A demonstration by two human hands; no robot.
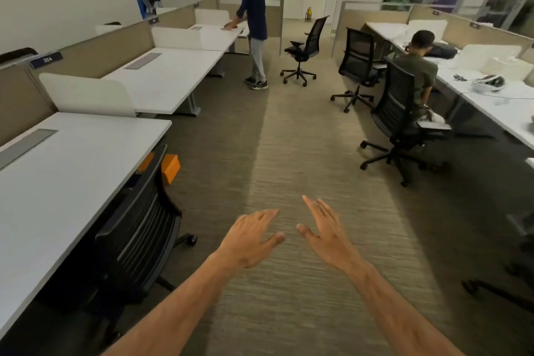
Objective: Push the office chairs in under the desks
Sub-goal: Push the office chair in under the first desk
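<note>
A black mesh office chair (pixel 135 228) stands tucked against the near white desk (pixel 57 176) on the left. My left hand (pixel 251 237) and my right hand (pixel 323 231) are stretched out over the carpet aisle with fingers straight, holding nothing, to the right of that chair. Farther off, a black chair (pixel 303 49) stands loose in the aisle, turned away from the desks. Another empty black chair (pixel 358 66) stands out from the right-hand desk (pixel 491 107).
A person stands at the far left desk (pixel 213 35), leaning on it. Another person sits in a black chair (pixel 398 121) at the right desk. An orange box (pixel 170 167) lies under the near desk. A chair base (pixel 508 283) shows at the right edge.
</note>
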